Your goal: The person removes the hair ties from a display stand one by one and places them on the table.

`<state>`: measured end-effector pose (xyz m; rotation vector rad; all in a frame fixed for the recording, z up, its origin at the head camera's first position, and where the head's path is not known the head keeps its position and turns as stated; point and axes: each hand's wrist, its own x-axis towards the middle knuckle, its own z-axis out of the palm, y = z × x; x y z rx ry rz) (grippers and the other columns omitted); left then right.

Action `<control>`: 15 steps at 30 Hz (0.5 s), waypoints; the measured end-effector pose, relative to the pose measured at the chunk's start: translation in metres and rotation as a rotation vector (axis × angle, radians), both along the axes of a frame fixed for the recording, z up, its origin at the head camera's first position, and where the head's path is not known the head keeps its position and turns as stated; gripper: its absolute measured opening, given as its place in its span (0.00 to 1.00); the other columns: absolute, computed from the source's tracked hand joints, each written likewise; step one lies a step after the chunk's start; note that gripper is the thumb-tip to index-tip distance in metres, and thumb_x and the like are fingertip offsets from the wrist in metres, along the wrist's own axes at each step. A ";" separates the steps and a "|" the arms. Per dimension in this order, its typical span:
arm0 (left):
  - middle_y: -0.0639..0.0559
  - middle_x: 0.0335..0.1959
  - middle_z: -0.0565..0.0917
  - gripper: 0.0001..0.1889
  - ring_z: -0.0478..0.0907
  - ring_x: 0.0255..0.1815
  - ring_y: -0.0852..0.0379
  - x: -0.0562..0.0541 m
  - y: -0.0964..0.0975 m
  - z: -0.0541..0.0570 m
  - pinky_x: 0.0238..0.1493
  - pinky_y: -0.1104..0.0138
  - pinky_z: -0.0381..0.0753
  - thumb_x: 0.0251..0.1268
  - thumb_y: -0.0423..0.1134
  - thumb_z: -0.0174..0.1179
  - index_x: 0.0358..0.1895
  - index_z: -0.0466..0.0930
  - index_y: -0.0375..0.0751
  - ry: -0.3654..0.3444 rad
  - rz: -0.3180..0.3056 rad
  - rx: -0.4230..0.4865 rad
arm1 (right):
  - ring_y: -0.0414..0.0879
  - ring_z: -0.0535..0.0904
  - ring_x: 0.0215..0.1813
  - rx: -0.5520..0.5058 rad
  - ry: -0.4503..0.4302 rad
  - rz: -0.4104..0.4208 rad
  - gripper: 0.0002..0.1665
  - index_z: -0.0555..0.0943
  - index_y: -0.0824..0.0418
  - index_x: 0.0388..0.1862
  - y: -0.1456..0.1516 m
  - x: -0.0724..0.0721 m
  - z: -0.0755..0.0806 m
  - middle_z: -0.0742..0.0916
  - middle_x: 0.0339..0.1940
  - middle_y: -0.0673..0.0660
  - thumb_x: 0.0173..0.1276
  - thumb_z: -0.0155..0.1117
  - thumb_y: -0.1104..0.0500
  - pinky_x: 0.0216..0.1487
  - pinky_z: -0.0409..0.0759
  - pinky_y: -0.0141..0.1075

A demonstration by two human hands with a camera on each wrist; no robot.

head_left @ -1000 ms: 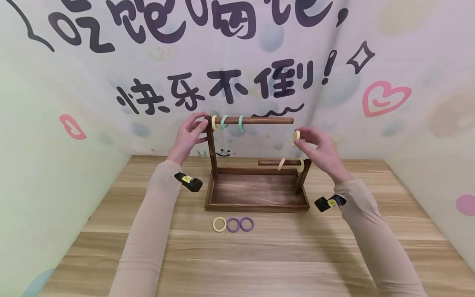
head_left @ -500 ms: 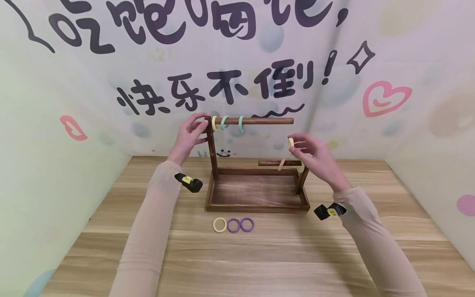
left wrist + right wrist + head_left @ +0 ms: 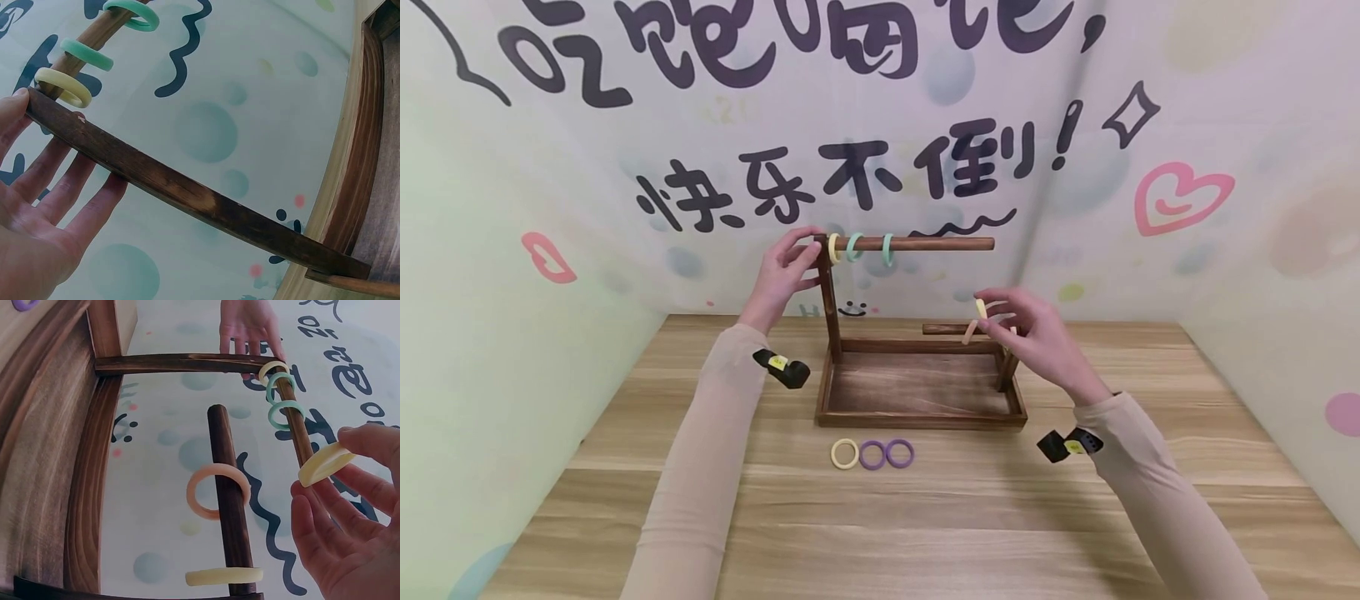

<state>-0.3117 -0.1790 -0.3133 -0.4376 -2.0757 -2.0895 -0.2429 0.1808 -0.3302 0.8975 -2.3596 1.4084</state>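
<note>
My left hand [image 3: 782, 279] holds the top of the tall post of a dark wooden rack [image 3: 156, 181], thumb on one side and fingers behind it. From that post the upper bar [image 3: 940, 244] runs right, carrying a yellow ring [image 3: 62, 84] and two mint green rings [image 3: 87, 55]. My right hand [image 3: 1037, 337] pinches a pale yellow ring [image 3: 325, 464] between thumb and fingers, just above the lower bar [image 3: 943, 329]. On this shorter bar hang a peach ring [image 3: 195, 494] and another yellow ring [image 3: 224, 576], the latter mostly hidden by my hand in the head view.
In front of the rack's shallow tray [image 3: 917, 419] lie a yellow ring [image 3: 845, 454] and two purple rings [image 3: 886, 454] in a row on the wooden table [image 3: 925, 533]. A printed cloth [image 3: 737, 125] hangs behind the rack.
My right hand has moved down and a little left with the yellow ring, from near the upper bar's tip to just above the lower bar. My left hand has stayed on the post.
</note>
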 end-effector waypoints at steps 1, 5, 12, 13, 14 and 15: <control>0.43 0.49 0.80 0.13 0.80 0.48 0.50 0.000 0.000 0.000 0.52 0.47 0.78 0.72 0.43 0.55 0.56 0.76 0.49 0.000 0.001 -0.002 | 0.49 0.80 0.48 -0.010 0.001 0.013 0.21 0.77 0.67 0.58 0.000 0.001 -0.001 0.81 0.52 0.60 0.66 0.64 0.70 0.42 0.82 0.34; 0.41 0.50 0.79 0.13 0.79 0.48 0.49 0.001 0.000 0.000 0.53 0.47 0.77 0.72 0.43 0.55 0.56 0.76 0.50 -0.001 0.003 -0.006 | 0.52 0.80 0.48 -0.008 0.022 0.045 0.22 0.77 0.68 0.57 -0.001 0.004 -0.007 0.82 0.49 0.62 0.64 0.64 0.73 0.44 0.81 0.32; 0.41 0.49 0.80 0.12 0.79 0.48 0.49 0.000 0.001 0.000 0.52 0.48 0.78 0.72 0.43 0.55 0.55 0.76 0.50 0.000 0.005 0.003 | 0.48 0.80 0.48 0.002 -0.002 0.071 0.22 0.77 0.67 0.57 -0.003 0.011 -0.017 0.82 0.49 0.60 0.64 0.65 0.72 0.46 0.82 0.35; 0.42 0.49 0.80 0.12 0.80 0.48 0.49 0.000 0.001 0.000 0.52 0.48 0.79 0.72 0.43 0.55 0.55 0.76 0.50 0.001 0.006 0.005 | 0.49 0.81 0.48 0.002 -0.008 0.074 0.22 0.77 0.67 0.57 -0.003 0.012 -0.019 0.82 0.49 0.60 0.64 0.65 0.72 0.46 0.82 0.36; 0.42 0.49 0.80 0.12 0.80 0.48 0.49 0.000 0.001 0.000 0.52 0.49 0.79 0.72 0.43 0.55 0.55 0.76 0.50 0.000 0.005 0.006 | 0.49 0.81 0.48 0.005 -0.015 0.074 0.22 0.76 0.68 0.57 -0.003 0.013 -0.021 0.82 0.50 0.60 0.64 0.64 0.72 0.46 0.82 0.36; 0.42 0.49 0.80 0.12 0.80 0.48 0.49 0.000 0.001 0.000 0.52 0.49 0.79 0.72 0.43 0.55 0.55 0.76 0.50 0.000 0.004 0.007 | 0.50 0.81 0.47 0.008 -0.021 0.075 0.22 0.76 0.68 0.58 -0.003 0.013 -0.022 0.82 0.50 0.60 0.64 0.64 0.72 0.46 0.82 0.36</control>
